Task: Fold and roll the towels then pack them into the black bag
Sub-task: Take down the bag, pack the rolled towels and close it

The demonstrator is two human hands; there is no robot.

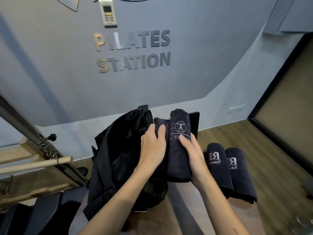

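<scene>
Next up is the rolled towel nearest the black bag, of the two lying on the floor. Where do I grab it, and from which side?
Grip the nearer rolled towel around its middle, coming from above with fingers across the roll. It lies flat, touching the second rolled towel on its right, so a side approach there looks blocked. Its left flank, facing the black bag, is free for the thumb. A mid-body wrap should keep it rolled.

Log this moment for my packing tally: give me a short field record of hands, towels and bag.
left hand: holds a rolled towel beside the bag
right hand: holds the logo towel
black bag: left of the hands, slumped
waiting towels: two rolled, side by side, on the right
wall sign: PILATES STATION
</scene>
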